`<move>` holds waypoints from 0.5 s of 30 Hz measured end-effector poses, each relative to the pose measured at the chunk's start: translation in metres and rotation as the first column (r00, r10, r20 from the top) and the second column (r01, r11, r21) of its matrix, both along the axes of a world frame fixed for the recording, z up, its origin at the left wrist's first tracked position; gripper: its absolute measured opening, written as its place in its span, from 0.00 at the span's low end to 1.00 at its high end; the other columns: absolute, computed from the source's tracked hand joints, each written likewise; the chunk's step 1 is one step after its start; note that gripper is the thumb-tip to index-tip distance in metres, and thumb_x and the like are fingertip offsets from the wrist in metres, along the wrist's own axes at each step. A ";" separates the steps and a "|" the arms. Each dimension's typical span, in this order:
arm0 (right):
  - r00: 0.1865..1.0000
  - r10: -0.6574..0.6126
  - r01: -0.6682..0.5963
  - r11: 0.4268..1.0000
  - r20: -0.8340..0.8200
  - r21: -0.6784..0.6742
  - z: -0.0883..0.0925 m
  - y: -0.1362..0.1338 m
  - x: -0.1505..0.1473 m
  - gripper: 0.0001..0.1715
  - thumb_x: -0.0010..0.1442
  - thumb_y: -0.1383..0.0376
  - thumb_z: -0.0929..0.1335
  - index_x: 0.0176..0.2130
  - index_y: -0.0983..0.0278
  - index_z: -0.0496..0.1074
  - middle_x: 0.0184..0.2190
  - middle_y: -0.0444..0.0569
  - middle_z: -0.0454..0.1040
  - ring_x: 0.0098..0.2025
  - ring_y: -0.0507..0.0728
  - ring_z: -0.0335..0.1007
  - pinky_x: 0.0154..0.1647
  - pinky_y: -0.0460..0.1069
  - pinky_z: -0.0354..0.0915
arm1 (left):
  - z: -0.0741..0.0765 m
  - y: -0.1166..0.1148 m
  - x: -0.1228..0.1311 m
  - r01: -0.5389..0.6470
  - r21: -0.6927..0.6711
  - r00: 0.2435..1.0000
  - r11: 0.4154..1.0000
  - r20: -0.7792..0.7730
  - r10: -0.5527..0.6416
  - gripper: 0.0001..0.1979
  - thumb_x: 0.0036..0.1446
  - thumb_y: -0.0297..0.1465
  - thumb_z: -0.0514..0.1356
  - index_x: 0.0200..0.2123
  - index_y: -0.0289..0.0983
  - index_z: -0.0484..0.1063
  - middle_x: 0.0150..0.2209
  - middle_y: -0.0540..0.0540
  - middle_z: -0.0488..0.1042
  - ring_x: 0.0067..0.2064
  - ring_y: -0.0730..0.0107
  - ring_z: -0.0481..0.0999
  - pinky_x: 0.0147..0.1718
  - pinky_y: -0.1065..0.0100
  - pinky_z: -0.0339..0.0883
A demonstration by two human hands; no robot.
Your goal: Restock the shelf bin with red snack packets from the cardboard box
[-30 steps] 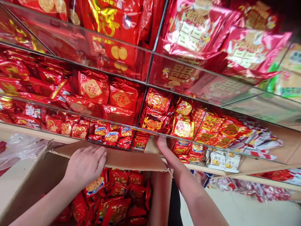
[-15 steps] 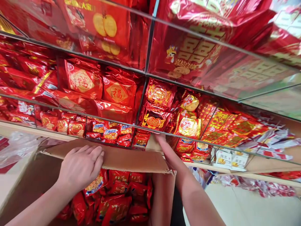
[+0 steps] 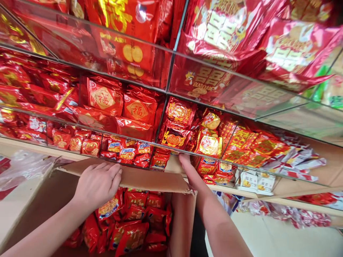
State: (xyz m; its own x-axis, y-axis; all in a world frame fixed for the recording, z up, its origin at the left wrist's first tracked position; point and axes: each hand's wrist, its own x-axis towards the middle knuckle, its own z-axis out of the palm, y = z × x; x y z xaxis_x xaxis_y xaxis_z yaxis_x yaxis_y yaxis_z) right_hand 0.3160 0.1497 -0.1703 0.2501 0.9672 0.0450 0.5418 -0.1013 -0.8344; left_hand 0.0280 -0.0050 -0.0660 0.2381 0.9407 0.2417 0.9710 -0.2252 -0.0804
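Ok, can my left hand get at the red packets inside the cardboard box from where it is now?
Probably yes: your left hand rests on the far flap, and the open cardboard box leaves the red packets uncovered just beside it.

Matt cardboard box (image 3: 154, 180), glossy plastic packets (image 3: 131, 235)

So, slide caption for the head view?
Left hand on brown cardboard box flap, right hand between shelved shiny red packets.

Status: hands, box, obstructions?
Left hand on box flap. Right hand in lower shelf, fingertips out of sight. Red packets in box. Shelf packets flank right hand.
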 end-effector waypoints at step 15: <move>0.951 0.261 -0.207 0.935 -0.163 0.286 0.100 -0.268 -0.007 0.10 0.56 0.60 0.64 0.32 0.59 0.75 0.32 0.49 0.75 0.37 0.57 0.70 0.39 0.50 0.65 | -0.001 -0.012 0.003 -0.011 -0.051 0.911 0.999 0.411 0.031 0.17 0.56 0.36 0.56 0.48 0.36 0.65 0.48 0.43 0.68 0.45 0.63 0.71 0.42 0.55 0.68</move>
